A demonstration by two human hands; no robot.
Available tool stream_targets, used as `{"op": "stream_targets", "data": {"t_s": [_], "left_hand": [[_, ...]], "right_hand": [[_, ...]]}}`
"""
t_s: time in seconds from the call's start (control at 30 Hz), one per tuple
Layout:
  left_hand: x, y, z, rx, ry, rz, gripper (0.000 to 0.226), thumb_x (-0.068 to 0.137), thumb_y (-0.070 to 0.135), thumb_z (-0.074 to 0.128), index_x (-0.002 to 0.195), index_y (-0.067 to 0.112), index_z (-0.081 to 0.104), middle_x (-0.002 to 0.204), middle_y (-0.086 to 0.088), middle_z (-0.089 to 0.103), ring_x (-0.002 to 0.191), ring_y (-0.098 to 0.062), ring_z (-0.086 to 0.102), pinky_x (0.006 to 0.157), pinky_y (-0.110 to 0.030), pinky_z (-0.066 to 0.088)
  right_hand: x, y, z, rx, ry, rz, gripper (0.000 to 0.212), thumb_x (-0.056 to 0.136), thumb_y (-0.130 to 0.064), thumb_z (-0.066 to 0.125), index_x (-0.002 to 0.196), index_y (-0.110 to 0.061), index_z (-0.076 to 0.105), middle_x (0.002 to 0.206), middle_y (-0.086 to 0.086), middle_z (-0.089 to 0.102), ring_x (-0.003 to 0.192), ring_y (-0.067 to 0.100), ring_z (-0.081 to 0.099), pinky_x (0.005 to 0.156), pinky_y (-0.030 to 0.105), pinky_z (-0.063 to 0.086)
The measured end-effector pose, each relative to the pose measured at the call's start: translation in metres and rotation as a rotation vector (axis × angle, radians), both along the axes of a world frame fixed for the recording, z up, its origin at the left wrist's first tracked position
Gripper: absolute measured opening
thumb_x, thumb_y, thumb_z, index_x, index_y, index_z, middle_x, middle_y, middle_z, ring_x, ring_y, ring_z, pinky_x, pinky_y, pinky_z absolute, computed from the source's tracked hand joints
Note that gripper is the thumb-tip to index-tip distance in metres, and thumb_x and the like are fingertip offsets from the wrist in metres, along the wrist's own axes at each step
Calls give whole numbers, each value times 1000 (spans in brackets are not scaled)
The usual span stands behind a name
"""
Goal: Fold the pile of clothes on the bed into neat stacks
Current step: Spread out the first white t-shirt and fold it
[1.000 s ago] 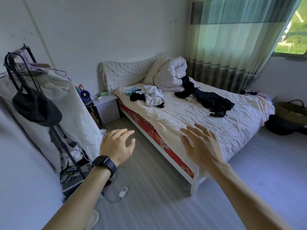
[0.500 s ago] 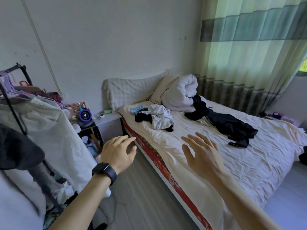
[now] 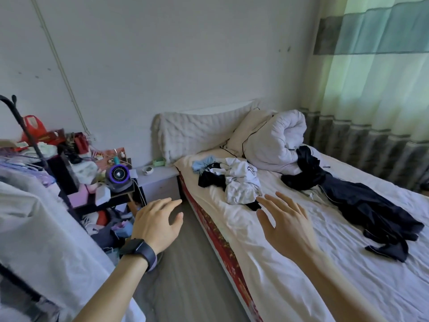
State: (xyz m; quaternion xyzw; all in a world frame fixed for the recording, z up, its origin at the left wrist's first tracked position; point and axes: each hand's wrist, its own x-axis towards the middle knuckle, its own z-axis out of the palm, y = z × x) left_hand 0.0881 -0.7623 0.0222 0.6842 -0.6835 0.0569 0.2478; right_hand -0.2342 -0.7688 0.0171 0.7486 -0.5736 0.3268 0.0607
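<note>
Head | bed point(image 3: 301, 287) rumpled, clothes point(image 3: 241, 182) unfolded | grey floor point(image 3: 185, 275) | left hand point(image 3: 155, 221), right hand point(image 3: 287, 226): fingers spread, empty

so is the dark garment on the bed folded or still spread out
Spread out, unfolded: the dark garment sprawls crumpled across the bed sheet, with no neat edges or layers.

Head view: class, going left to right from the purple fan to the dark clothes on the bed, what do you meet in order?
purple fan → bedside table → light blue garment → crumpled white garment → dark navy garment

Both hands empty, fingers spread — left hand point(image 3: 156, 225), right hand point(image 3: 287, 225) over bed point(image 3: 301, 270); clothes point(image 3: 234, 182) unfolded.
</note>
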Motion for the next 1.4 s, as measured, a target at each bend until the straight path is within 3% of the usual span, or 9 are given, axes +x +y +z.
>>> {"op": "stream_targets", "data": {"t_s": [0.13,0.33,0.53,0.83,0.93,1.2,1.4], "left_hand": [[26,-87,-17,46,-22,-7,49,88,50,46,129,32,66,133,5,63,126,-19,55,103,-38,45],[67,-232,-37,78,-40,-41,39,94,42,60,132,32,64,135,6,62,127,-18,55,103,-37,44],[87,-358,-62,188,-41,-105,42,97,45,54,138,35,58,143,9,55,135,-16,47,109,-36,38],[99,-546,-122,331,-117,-171,41,98,45,48,138,38,55,142,14,53,135,-14,44,109,-36,35],[98,-601,-142,416,-122,-183,42,98,45,48,139,38,55,143,13,53,134,-14,45,109,-36,36],[80,-727,-212,726,-135,-253,44,98,45,45,141,37,51,145,14,50,133,-16,45,108,-38,37],[68,-825,-285,980,-190,-363,49,100,45,43,148,37,41,158,5,34,145,-20,30,116,-44,29]], "right_hand": [[24,-83,-14,17,5,-11,37,98,-43,50,127,-30,70,130,-8,69,134,25,54,105,47,47],[68,-212,-27,88,-7,-42,34,101,-39,58,133,-31,66,138,-10,64,140,23,49,108,46,43],[100,-321,-40,122,-4,-66,48,99,-51,37,130,-32,68,137,-10,64,139,22,49,108,43,42],[120,-498,-113,230,6,-116,30,98,-38,58,123,-28,73,128,-5,70,132,26,56,102,48,47],[119,-552,-141,341,-25,-124,30,98,-33,64,127,-29,71,132,-5,68,136,27,53,105,49,44],[118,-664,-212,750,16,-167,42,105,-48,40,143,-40,54,147,-18,53,148,15,34,118,41,29],[131,-737,-272,1070,39,-204,47,106,-49,32,152,-41,39,154,-20,44,152,13,23,119,38,26]]}}
